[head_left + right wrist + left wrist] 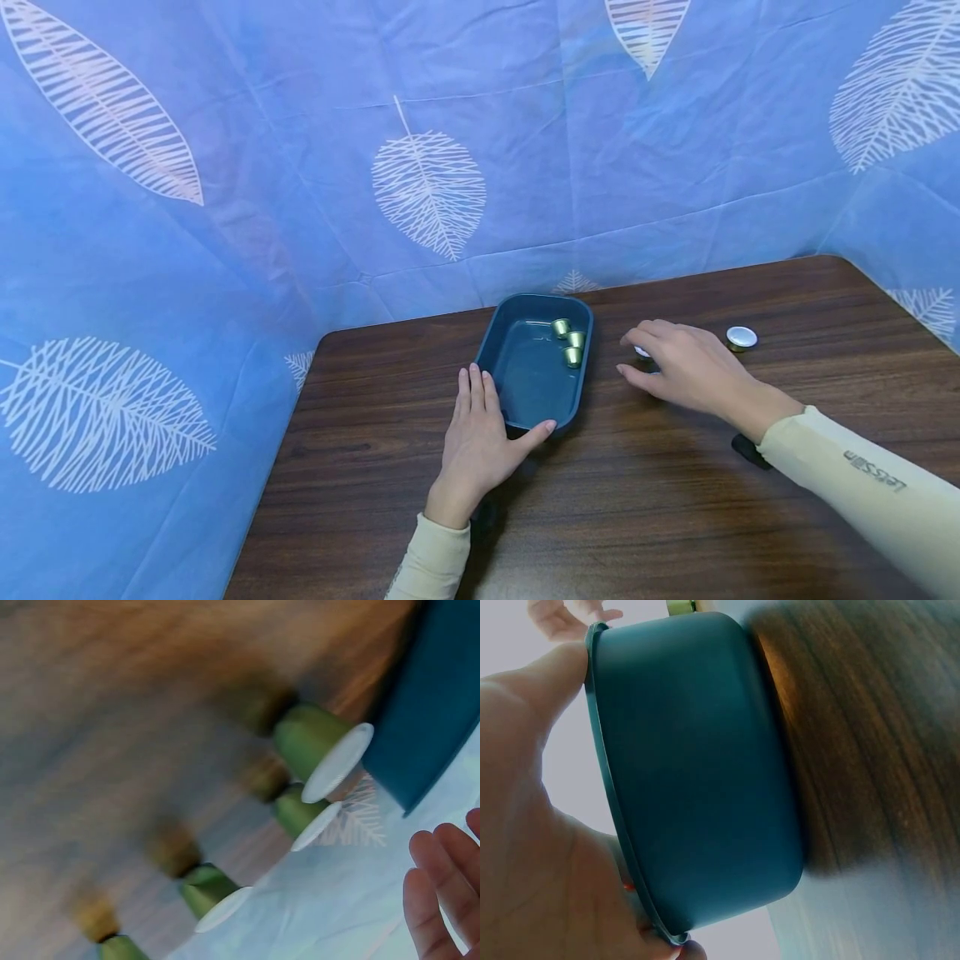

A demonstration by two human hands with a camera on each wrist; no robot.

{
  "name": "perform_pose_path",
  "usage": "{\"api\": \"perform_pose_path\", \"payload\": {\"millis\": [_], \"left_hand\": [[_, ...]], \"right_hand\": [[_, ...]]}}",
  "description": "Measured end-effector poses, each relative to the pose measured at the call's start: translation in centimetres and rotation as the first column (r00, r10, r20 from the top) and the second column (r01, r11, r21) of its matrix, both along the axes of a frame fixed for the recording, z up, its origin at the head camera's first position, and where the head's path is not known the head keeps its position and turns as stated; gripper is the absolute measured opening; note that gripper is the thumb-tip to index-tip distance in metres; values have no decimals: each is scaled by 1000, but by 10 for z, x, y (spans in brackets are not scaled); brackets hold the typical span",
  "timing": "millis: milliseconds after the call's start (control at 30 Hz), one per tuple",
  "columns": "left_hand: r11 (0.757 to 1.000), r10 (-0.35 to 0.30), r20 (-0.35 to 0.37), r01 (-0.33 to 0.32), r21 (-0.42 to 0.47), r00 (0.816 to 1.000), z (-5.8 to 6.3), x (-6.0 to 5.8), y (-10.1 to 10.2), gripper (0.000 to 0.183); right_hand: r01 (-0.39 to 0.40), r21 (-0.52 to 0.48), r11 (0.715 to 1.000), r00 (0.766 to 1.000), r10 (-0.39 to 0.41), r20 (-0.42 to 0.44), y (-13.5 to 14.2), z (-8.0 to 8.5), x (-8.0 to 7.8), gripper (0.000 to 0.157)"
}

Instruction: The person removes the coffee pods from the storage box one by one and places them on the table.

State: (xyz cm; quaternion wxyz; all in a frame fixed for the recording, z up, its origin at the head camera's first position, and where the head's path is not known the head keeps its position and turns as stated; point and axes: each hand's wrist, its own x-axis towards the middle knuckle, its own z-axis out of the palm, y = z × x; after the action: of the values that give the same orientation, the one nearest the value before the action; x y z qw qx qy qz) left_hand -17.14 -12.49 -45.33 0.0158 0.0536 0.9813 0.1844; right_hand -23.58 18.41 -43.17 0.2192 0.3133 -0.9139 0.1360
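My left hand (480, 446) rests on the near left corner of a dark teal rectangular tray (525, 396), with straight fingers along the left rim and the thumb spread to the near rim. Three gold-green coffee capsules (573, 357) lie inside the tray by its right wall. To the right of the tray, my right hand (693, 367) hovers with loosely bent fingers and nothing held, partly hiding a capsule (642, 352). Several capsules (307, 742) stand on the table in the right wrist view with white lids up, apart from my fingers (442, 877).
A dark brown wooden table (360, 433) carries everything. Another white-lidded capsule (742, 337) stands beyond my right hand. Blue cloth (300, 125) with white leaf prints hangs behind the table's far edge and along both sides.
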Motion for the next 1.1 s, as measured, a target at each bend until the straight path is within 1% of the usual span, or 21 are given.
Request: {"api": "perform_pose_path", "payload": {"millis": [133, 367, 533, 733, 933, 1100], "left_hand": [[1000, -1, 2, 1, -1, 1000, -1, -1, 0, 122], [1000, 1, 3, -1, -1, 1000, -1, -2, 0, 122], [1000, 5, 7, -5, -5, 1000, -1, -2, 0, 122], [1000, 3, 7, -3, -2, 1000, -1, -2, 0, 122], [1000, -2, 1, 2, -8, 1000, 0, -2, 1, 122], [1000, -3, 2, 3, -3, 1000, -1, -2, 0, 122]], "right_hand": [[-27, 5, 1000, 999, 27, -21, -8, 6, -3, 28], [-29, 44, 999, 999, 28, 19, -23, 17, -8, 30], [-57, 90, 994, 998, 54, 30, -33, 24, -12, 31], [-83, 166, 983, 996, 76, 50, -42, 28, -16, 33], [-109, 173, 979, 994, 103, 41, -51, 29, -18, 36], [-113, 177, 978, 992, 102, 69, -61, 29, -23, 38]]}}
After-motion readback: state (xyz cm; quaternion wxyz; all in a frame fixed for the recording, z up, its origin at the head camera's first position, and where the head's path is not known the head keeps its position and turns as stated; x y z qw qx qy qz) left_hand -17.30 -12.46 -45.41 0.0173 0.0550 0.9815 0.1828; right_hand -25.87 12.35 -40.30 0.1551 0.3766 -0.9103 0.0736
